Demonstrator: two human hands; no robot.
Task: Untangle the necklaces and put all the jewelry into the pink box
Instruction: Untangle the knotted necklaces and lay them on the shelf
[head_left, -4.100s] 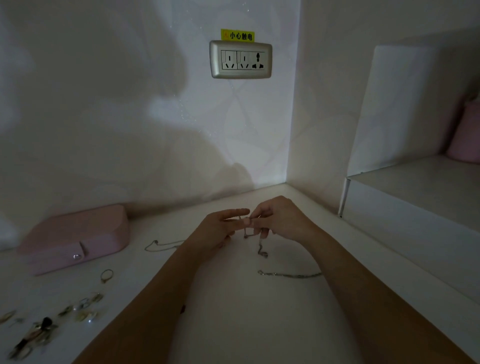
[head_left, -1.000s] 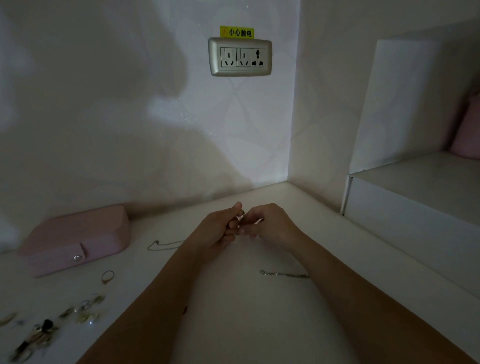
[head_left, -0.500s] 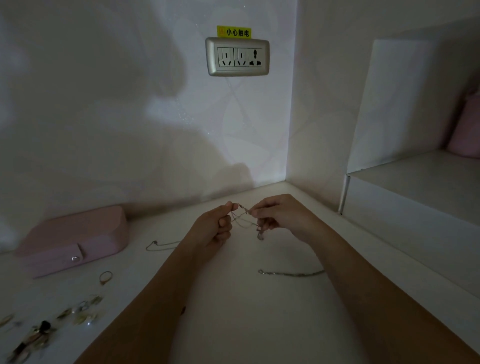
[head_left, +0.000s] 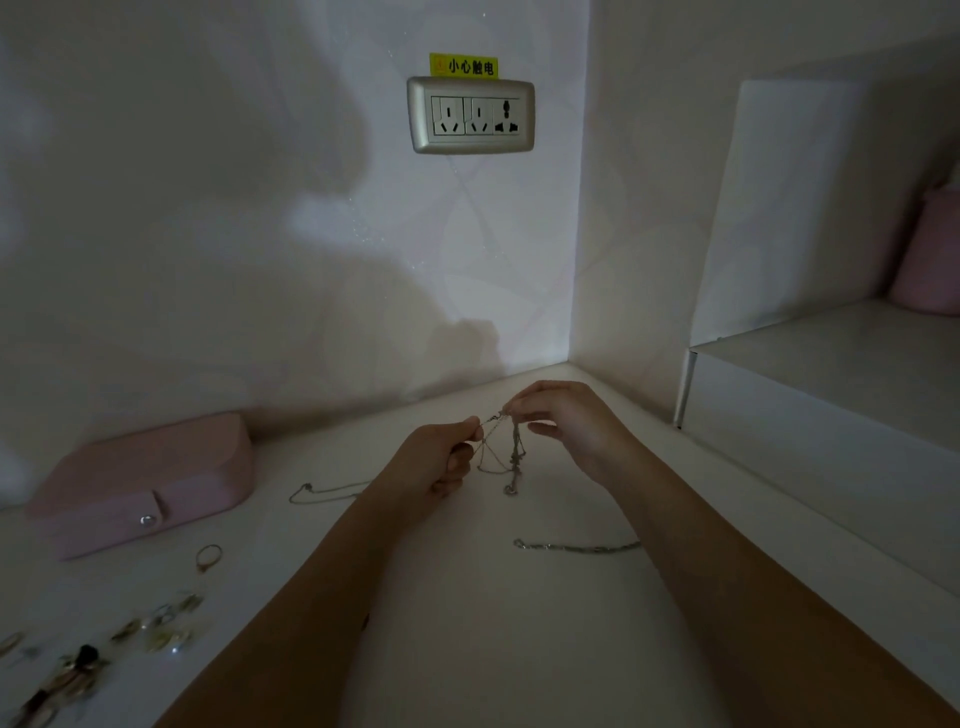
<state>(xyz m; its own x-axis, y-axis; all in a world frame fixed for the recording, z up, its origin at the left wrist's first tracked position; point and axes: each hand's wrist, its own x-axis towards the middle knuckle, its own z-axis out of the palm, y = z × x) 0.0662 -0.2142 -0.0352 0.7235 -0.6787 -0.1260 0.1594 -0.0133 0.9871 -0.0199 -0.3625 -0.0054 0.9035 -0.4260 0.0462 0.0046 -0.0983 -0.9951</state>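
Thin tangled silver necklaces hang in loops between my two hands above the white tabletop. My left hand pinches one end of the chains with thumb and forefinger. My right hand pinches the chains at the top, a little higher and to the right. A thicker chain lies flat on the table under my right forearm. Another thin chain lies left of my left wrist. The pink box sits closed at the left by the wall.
A gold ring lies in front of the pink box. Several small earrings and other jewelry pieces are scattered at the lower left. A raised white shelf stands at the right, with a pink object on it. A wall socket is above.
My hands have lifted slightly and drawn apart, so the tangled chains now hang in longer loops between them. The chains on the table have not moved.
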